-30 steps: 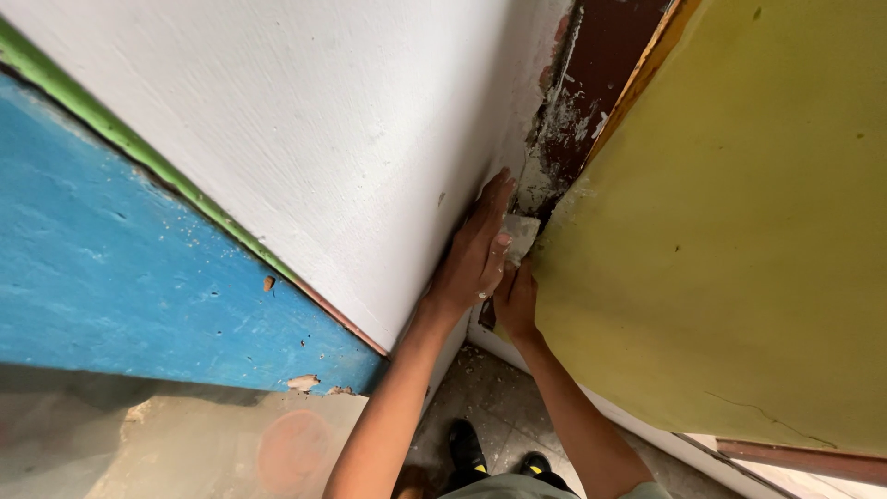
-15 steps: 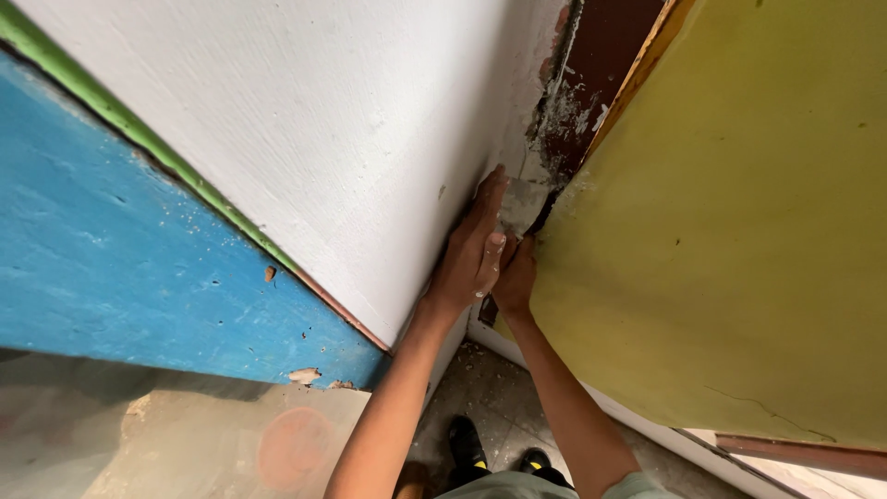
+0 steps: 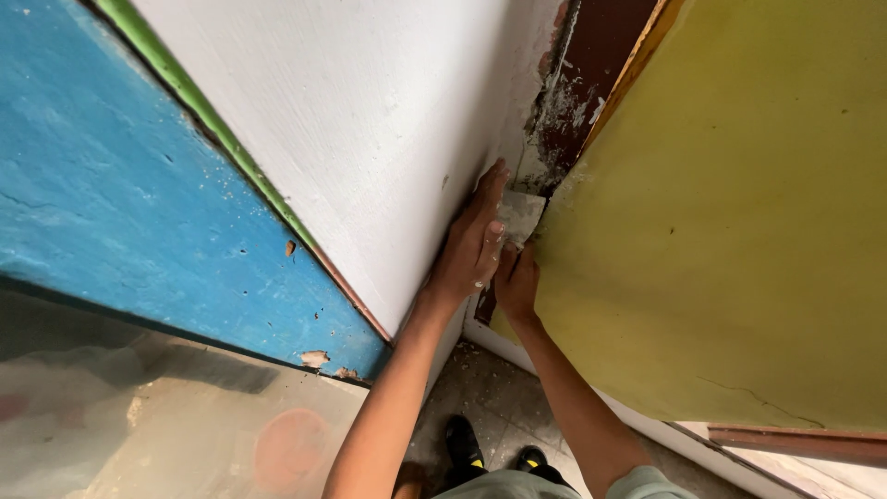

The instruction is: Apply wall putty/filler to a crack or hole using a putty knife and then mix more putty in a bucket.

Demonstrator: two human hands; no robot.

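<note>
My left hand (image 3: 471,245) lies flat against the white wall (image 3: 370,120), its fingers pointing up toward the corner and pressing on a metal scraper blade (image 3: 520,214). My right hand (image 3: 517,282) sits just below and to the right, closed around the scraper's handle, which is mostly hidden. The blade's edge rests in the corner, at the foot of a chipped, dark brown strip (image 3: 573,102) with flaking white paint. The yellow wall (image 3: 730,231) rises to the right of the blade.
A green stripe (image 3: 199,102) and a blue band (image 3: 120,203) run along the white wall's lower part. Far below are a dusty tiled floor (image 3: 490,388) and my dark shoes (image 3: 462,444). A brown board (image 3: 795,442) lies at the lower right.
Both hands and the scraper shifted slightly down and back up along the corner. The view has hardly moved.
</note>
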